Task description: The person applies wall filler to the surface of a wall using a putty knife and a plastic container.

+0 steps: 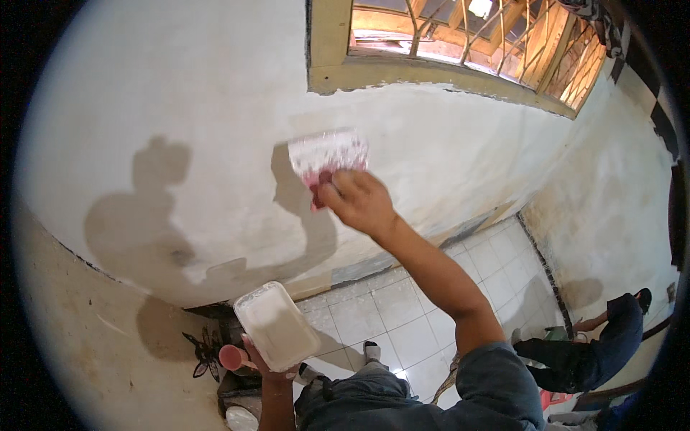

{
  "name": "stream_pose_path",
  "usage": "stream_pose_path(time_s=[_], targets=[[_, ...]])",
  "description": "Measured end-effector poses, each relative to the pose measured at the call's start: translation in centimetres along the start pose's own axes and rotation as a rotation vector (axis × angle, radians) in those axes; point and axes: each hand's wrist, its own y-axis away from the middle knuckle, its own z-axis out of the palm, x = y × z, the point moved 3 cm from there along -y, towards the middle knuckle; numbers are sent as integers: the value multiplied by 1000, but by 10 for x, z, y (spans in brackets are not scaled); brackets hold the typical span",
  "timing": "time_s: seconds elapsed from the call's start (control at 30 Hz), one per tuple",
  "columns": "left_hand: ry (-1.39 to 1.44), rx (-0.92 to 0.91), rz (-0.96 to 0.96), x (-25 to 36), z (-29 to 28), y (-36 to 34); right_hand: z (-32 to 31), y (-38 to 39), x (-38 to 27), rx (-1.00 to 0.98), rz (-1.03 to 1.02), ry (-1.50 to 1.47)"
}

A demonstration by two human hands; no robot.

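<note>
My right hand point(357, 201) is closed around the handle end of a wide putty scraper point(330, 152), pinkish red and smeared with white. Its blade lies against or very near the white wall point(215, 72), below the window. At the lower left, my left hand point(267, 365) grips a shallow white tray point(278, 325) from beneath and along its side. Most of those fingers are hidden under the tray. A pink cup point(233, 356) shows just left of that hand; whether they touch I cannot tell.
Above is a window with a yellowish frame point(402, 72) and metal bars. Pale floor tiles point(392, 316) run along the wall's foot. A dark flower-shaped ornament point(205, 353) is at lower left. Another person point(604, 345) bends near the right wall, close to a red object point(553, 399).
</note>
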Motion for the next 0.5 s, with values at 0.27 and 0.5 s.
stream_pose_path(time_s=[0.27,0.5], targets=[[248,185,-115,6,49,-7,46,37,14,-171,-68,1],[442,5,-169,2,27,-4,-15,42,-66,-157,380,-551]])
